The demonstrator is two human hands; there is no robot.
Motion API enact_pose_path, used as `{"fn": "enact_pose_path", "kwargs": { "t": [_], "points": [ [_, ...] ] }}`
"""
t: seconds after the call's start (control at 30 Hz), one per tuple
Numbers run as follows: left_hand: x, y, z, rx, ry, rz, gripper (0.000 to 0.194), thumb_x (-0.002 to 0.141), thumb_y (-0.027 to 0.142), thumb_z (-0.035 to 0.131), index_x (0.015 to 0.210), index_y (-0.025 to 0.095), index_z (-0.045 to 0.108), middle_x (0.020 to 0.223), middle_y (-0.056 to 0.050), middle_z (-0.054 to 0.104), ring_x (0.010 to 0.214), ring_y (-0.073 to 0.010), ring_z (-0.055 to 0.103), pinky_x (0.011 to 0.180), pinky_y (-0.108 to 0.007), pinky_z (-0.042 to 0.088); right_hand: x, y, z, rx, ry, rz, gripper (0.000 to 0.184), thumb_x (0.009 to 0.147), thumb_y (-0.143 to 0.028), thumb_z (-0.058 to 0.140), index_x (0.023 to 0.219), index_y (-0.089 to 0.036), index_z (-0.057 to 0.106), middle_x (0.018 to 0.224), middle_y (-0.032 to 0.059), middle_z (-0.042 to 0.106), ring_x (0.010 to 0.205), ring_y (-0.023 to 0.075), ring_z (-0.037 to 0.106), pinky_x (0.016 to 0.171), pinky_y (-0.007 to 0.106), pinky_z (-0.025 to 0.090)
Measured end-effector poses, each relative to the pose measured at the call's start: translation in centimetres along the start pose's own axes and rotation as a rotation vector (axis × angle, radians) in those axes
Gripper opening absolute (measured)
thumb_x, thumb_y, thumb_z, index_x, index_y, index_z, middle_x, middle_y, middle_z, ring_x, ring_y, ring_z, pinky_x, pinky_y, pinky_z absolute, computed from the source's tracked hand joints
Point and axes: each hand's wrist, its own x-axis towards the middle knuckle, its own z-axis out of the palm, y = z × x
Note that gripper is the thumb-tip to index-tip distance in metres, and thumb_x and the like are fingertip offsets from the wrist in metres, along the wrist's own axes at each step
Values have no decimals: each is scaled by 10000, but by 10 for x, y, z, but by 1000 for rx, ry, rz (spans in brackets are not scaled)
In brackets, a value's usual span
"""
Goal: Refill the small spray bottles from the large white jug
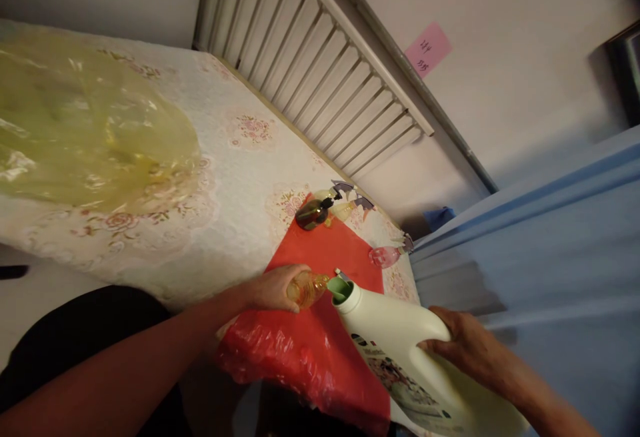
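- Jug (385, 324): my guess is it's the heavy one. Bulky, stiffish plastic, probably gives a bit if you squeeze, and any liquid inside would slosh and shift the weight.
- Right hand (467, 344) has it gripped up by what looks like the handle, which is where I'd grab it too. Smooth sides would likely slip if wet.
- Bottle (304, 289): looks light and tippy. Can't tell if it's glass or plastic, so I'd treat it as breakable and hold it round the body, not too hard.
- Left hand (275, 288) is doing that, wrapped round the body with the neck sticking out clear.
- Where they are: both over the red sheet (325, 250), jug lying over at a slant, its green spout (340, 288) right at the bottle's neck. Touching or not, can't tell.
- Looks: jug's creamy white with a wide round mouth and a picture label. Bottle's see-through, amber-orange, narrow at the neck.
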Motion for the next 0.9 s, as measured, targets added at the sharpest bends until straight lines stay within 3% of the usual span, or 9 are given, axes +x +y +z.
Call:
{"fn": "enact_pose_path", "kwargs": {
  "t": [0.9],
  "points": [
    [1,-1,0,-2,-9,5,838,549,255,770,1318,225,440,1318,-74,555,1213,-308,520,1024,-378,413,0,-1,0,15,-6,-7,235,781,-368,621,926,-186,651,879,37,741,787,226,676,637,255,498]
  ]
}}
